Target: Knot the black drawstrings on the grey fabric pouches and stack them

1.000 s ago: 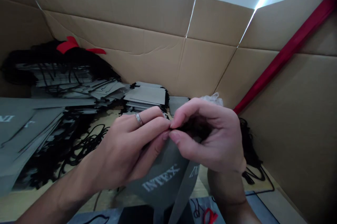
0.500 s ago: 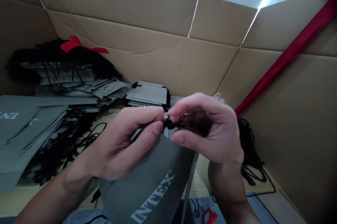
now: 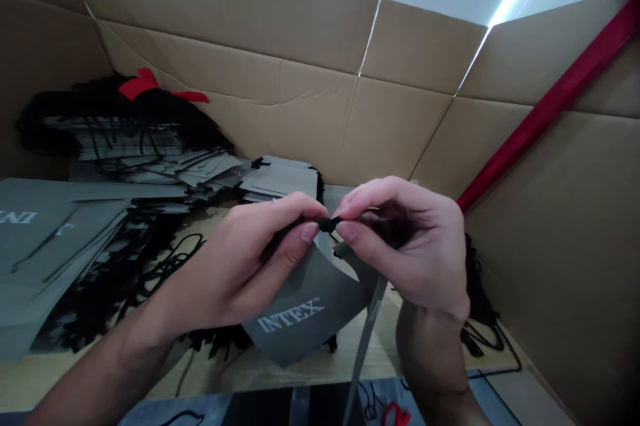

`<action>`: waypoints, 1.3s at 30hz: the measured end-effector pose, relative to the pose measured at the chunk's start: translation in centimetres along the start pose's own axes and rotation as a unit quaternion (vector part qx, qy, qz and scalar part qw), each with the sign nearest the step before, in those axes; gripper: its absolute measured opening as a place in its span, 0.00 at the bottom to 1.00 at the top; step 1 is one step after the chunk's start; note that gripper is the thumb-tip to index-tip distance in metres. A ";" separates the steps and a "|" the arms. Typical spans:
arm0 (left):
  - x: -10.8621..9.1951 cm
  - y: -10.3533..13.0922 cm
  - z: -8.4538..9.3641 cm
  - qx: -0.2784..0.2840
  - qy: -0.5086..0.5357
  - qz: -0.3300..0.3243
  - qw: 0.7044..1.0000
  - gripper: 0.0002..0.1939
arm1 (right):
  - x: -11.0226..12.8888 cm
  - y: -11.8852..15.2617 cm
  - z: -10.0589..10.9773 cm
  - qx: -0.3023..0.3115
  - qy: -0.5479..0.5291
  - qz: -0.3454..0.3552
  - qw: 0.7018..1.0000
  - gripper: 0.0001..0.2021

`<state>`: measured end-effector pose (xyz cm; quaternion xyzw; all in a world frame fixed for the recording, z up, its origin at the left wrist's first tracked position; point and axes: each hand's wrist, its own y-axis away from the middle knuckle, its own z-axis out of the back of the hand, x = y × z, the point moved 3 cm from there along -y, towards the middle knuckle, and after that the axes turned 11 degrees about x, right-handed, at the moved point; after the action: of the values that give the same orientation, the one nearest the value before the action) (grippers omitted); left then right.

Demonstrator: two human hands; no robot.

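Note:
Between the two hands, a small knot (image 3: 327, 225) shows in a black cord. My left hand (image 3: 250, 256) is closed, pinching the cord just left of the knot between thumb and forefinger. On the other side, the thumb and forefinger of my right hand (image 3: 417, 249) are closed on the cord at the right of the knot; its palm side is dark. Beneath the hands hangs a grey sheet-like piece (image 3: 313, 283) with white INTEX lettering, its upper edge curved. Whether it is a flat sheet or a bag, I cannot tell.
Grey printed pieces (image 3: 30, 273) with black cords are piled at left. Behind them lies a heap (image 3: 130, 139) topped by red ribbon (image 3: 143, 85). A smaller stack (image 3: 280, 179) stands near the cardboard wall (image 3: 280, 93). Black cords (image 3: 480, 329) lie at right, a red object (image 3: 397, 415) below.
The right fingers, apart before, are now pinched together on the cord beside the knot. The grey piece has swung up and away from me, showing more of the table's front edge.

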<state>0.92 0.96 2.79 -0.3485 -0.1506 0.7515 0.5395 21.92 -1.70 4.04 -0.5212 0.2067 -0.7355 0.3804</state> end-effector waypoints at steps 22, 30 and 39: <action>0.0 -0.2 -1.1 -0.012 -0.167 -0.063 0.984 0.06 | -0.3 -0.2 -0.5 0.035 0.024 -0.053 0.998 0.06; -0.2 -0.2 -0.5 0.020 -0.060 -0.040 0.997 0.07 | -0.5 -0.5 0.1 0.062 -0.040 -0.064 0.995 0.09; 0.9 -0.2 -0.1 0.010 0.011 0.022 1.000 0.08 | -0.5 -0.3 0.0 0.015 0.010 -0.024 1.000 0.07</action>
<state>0.96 1.89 2.52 -0.3543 -0.1290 0.7610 0.5279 21.93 -1.13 3.95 -0.5133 0.1867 -0.7524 0.3681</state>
